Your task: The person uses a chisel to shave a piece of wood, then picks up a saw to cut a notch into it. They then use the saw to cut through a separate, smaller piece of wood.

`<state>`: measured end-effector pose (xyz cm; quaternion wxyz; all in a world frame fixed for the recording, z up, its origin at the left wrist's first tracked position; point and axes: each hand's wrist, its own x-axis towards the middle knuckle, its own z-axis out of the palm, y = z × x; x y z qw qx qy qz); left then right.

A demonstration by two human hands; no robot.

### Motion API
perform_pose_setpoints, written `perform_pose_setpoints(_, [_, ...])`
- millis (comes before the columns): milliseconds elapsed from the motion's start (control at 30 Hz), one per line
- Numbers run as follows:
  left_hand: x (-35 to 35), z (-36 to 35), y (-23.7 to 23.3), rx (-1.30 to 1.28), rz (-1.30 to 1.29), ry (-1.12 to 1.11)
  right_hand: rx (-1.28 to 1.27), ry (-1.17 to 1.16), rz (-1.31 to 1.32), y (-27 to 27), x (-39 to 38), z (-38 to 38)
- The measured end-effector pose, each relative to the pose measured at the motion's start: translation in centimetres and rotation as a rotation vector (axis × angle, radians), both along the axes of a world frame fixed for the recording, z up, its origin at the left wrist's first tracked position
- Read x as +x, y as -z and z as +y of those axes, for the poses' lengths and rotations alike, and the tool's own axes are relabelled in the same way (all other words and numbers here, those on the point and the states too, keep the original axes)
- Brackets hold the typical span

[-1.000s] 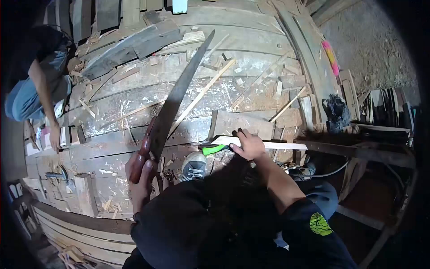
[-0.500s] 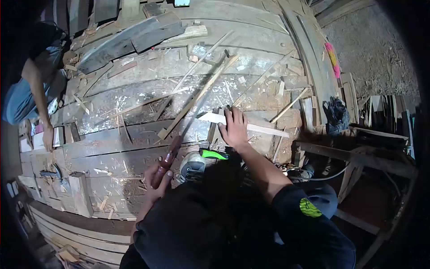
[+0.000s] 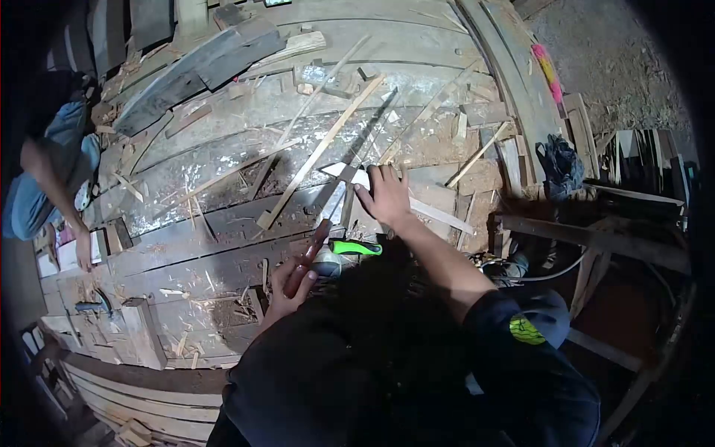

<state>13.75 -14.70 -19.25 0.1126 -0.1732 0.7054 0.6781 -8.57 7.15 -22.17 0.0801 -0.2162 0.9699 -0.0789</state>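
Note:
My left hand (image 3: 292, 287) is closed round the reddish-brown handle of a hand saw (image 3: 322, 232). Its long narrow blade points forward and crosses a pale wooden strip (image 3: 443, 214) near the strip's slanted left end. My right hand (image 3: 387, 195) lies over that strip just right of the blade, fingers across the top and thumb on the near side. Under the strip, short wood pieces show in part. Close to my shoe (image 3: 328, 264) lies a bright green and black handled object (image 3: 356, 247).
Thin sticks (image 3: 324, 153), offcuts and shavings litter the plank floor. Heavy beams (image 3: 197, 71) lie at the upper left. Another person's hand (image 3: 83, 249) rests on a wood block at the left. A dark wooden frame (image 3: 596, 242) and a black plastic bag (image 3: 560, 167) stand at the right.
My left hand has moved forward and right with the saw, so its blade now crosses the strip's left end. My right hand stays on the strip. The whole view has shifted slightly.

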Motion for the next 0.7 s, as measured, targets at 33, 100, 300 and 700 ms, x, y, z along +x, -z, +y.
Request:
perform_pose_setpoints(33, [0.2, -0.2, 0.4, -0.024, -0.01, 0.009, -0.027, -0.078, 0.058, -0.1, -0.4, 0.8])
perform_pose_setpoints(100, [-0.4, 1.4, 0.6, -0.133, 0.173, -0.081, -0.075, -0.076, 0.052, 0.6, -0.4, 1.3])
perform_pose_setpoints(300, [-2.3, 0.3, 1.6, -0.095, 0.249, 0.028, -0.169, -0.084, 0.011, 1.3, -0.4, 1.8])
perform_pose_setpoints(700, [-1.3, 0.6, 3.4, -0.146, 0.232, 0.11, -0.914, 0.775, 0.408, 4.6, 0.1, 7.2])
